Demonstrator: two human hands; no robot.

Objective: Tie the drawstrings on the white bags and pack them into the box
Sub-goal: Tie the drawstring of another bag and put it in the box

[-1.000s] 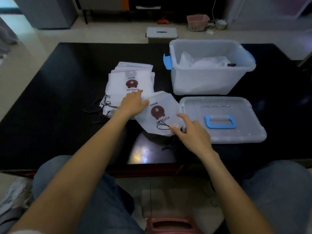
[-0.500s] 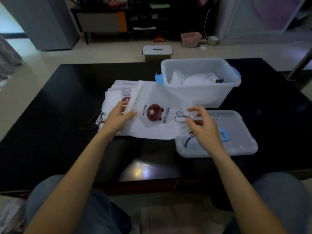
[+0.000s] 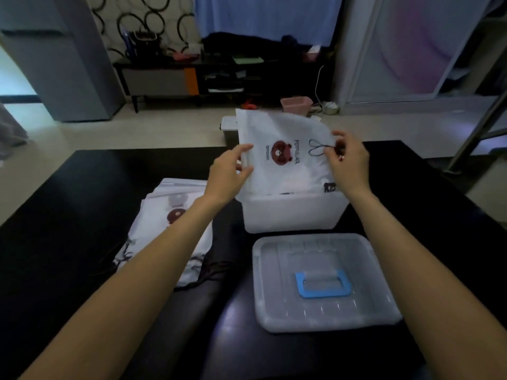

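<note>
A white drawstring bag with a brown bear print (image 3: 285, 154) is being held over the translucent plastic box (image 3: 290, 212) at frame centre, pinched at its edges by the left hand (image 3: 227, 174) and right hand (image 3: 347, 163), while a stack of flat white bags (image 3: 164, 215) at centre left is being left untied.

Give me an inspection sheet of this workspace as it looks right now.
Surface: black table, glossy.
Job's things: white bag held over the open box; stack of bags to the left; lid lying in front of the box.
Clutter: nothing seen on the table.
Grippers: left hand grips the bag's left edge; right hand pinches its drawstring.
Cables: loose black strings at the stack's near edge.
Surroundings: small bin and pink basket on the floor behind.
</note>
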